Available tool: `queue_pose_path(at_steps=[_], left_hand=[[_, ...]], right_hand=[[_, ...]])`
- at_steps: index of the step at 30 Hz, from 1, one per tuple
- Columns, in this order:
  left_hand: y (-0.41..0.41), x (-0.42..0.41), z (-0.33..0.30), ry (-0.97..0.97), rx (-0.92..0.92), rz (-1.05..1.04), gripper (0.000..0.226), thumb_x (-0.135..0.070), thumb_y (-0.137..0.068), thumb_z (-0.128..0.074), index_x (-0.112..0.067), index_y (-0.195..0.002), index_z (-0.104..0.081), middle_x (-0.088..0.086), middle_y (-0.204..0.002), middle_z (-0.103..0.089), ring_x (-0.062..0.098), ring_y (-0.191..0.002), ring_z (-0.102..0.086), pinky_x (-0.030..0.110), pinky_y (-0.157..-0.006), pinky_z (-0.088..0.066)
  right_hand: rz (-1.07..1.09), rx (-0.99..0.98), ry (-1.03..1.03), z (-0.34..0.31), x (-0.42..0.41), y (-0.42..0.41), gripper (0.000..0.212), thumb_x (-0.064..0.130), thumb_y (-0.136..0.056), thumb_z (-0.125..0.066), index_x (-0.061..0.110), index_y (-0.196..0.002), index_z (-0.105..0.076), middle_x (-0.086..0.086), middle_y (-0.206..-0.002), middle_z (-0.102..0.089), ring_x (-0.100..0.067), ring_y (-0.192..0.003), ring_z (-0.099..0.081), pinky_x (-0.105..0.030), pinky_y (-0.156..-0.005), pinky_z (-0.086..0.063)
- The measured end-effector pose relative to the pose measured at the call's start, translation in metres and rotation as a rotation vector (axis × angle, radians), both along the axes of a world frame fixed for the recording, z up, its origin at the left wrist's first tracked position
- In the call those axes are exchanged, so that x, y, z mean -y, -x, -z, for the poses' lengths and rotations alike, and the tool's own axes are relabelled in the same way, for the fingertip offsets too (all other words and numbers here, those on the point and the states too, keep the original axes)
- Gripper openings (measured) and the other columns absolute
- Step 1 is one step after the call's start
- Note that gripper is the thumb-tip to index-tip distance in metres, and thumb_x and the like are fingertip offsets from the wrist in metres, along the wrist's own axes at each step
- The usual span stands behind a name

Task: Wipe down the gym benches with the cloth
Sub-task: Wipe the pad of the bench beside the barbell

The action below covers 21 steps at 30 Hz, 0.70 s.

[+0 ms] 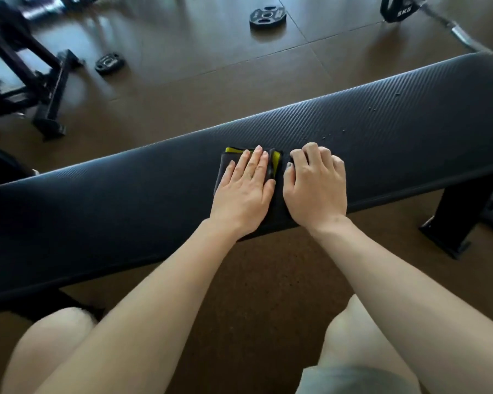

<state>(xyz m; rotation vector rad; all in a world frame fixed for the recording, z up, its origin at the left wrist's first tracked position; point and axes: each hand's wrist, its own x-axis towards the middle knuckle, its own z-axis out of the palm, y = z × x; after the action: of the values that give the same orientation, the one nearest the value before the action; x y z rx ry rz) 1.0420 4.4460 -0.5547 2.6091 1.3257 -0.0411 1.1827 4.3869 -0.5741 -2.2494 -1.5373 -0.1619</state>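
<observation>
While both hands [244,189] press cloth [276,160], plate [397,8] reads 5KG.

Bench pad [382,132] ribbed matt vinyl, seemingly; cloth [228,166] soft

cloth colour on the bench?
The cloth is dark grey with yellow showing at its folds, clearest in the head view beside the left hand.

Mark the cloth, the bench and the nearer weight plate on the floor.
cloth [228,163]: head view, dark upper-left corner beside the fingers.
bench [396,129]: head view, bare ribbed pad top.
weight plate [109,64]: head view, its top face.
</observation>
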Motion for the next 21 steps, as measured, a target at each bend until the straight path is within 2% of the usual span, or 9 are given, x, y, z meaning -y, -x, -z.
queue_pose_path(at_steps=[3, 6, 11, 17, 21], left_hand=[[0.020, 0.041, 0.002, 0.016, -0.001, -0.004, 0.060, -0.051, -0.110, -0.009, -0.030, -0.163, 0.012, -0.013, -0.168, 0.022, 0.004, -0.153, 0.026, 0.035, -0.129, 0.009], [0.038, 0.067, 0.008, 0.000, -0.035, 0.022, 0.060, -0.054, -0.108, -0.004, -0.033, -0.161, 0.015, -0.015, -0.167, 0.024, 0.002, -0.151, 0.028, 0.030, -0.125, 0.016], [0.019, 0.021, 0.003, 0.022, -0.001, 0.070, 0.059, -0.052, -0.109, -0.007, -0.035, -0.162, 0.012, -0.018, -0.167, 0.021, 0.000, -0.151, 0.026, 0.026, -0.123, 0.018], [-0.033, -0.078, 0.000, 0.052, -0.012, 0.056, 0.058, -0.044, -0.111, -0.014, -0.028, -0.165, 0.000, -0.012, -0.172, 0.008, 0.006, -0.157, 0.010, 0.031, -0.127, 0.009], [-0.046, -0.095, -0.005, 0.084, -0.017, 0.041, 0.059, -0.043, -0.111, -0.015, -0.025, -0.165, 0.002, -0.009, -0.173, 0.010, 0.008, -0.158, 0.012, 0.033, -0.127, 0.010]], right_hand=[[-0.010, -0.015, 0.011, 0.002, 0.002, -0.002, 0.034, 0.034, -0.104, -0.038, 0.017, -0.125, -0.060, -0.005, -0.128, -0.056, -0.026, -0.123, -0.051, -0.043, -0.109, -0.039], [0.016, -0.029, 0.017, 0.006, -0.001, 0.001, 0.033, 0.035, -0.103, -0.041, 0.018, -0.124, -0.060, -0.005, -0.129, -0.057, -0.027, -0.123, -0.052, -0.042, -0.109, -0.040], [0.026, -0.038, -0.003, 0.005, -0.005, -0.001, 0.033, 0.035, -0.104, -0.038, 0.019, -0.124, -0.059, -0.004, -0.128, -0.056, -0.026, -0.122, -0.051, -0.042, -0.108, -0.040], [0.049, -0.089, -0.069, 0.004, -0.005, -0.002, 0.031, 0.026, -0.103, -0.042, 0.018, -0.125, -0.063, 0.000, -0.122, -0.057, -0.021, -0.118, -0.051, -0.040, -0.104, -0.040], [0.043, -0.105, -0.064, 0.007, -0.001, -0.003, 0.030, 0.025, -0.103, -0.046, 0.017, -0.126, -0.063, -0.001, -0.124, -0.057, -0.021, -0.120, -0.052, -0.040, -0.105, -0.040]])
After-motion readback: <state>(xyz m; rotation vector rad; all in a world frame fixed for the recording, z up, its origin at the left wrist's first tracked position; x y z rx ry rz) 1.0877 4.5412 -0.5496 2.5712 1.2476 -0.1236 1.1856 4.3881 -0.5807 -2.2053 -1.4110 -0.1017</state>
